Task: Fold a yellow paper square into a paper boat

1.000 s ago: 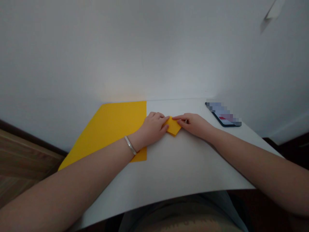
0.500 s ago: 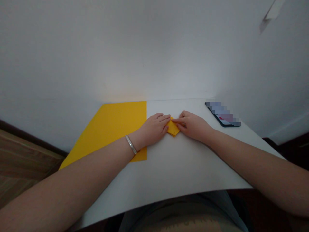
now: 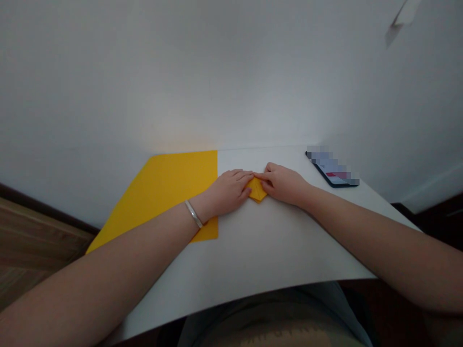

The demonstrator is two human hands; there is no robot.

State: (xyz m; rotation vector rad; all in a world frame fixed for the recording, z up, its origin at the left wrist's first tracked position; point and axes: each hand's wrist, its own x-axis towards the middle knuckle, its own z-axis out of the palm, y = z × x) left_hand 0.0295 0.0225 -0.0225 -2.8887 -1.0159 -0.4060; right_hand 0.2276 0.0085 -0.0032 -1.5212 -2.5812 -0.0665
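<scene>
My left hand [image 3: 229, 187] and right hand [image 3: 285, 183] lie nearly flat, fingertips pressing a small folded paper [image 3: 257, 192] near the worktop's [image 3: 275, 241] far edge. Neither grips it.

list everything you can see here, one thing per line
table: 1, white, fills the middle, against the wall
wall: 1, white, behind the table
sheet of paper: 1, yellow, flat on the left of the table
folded paper: 1, yellow, small, on the table between the two hands
phone: 1, dark-edged, far right of the table, screen blurred
floor: wood brown, left of the table
bracelet: 1, silver, on the left wrist
left hand: 1, fingers on the folded paper's left side
right hand: 1, fingers on the folded paper's right side
</scene>
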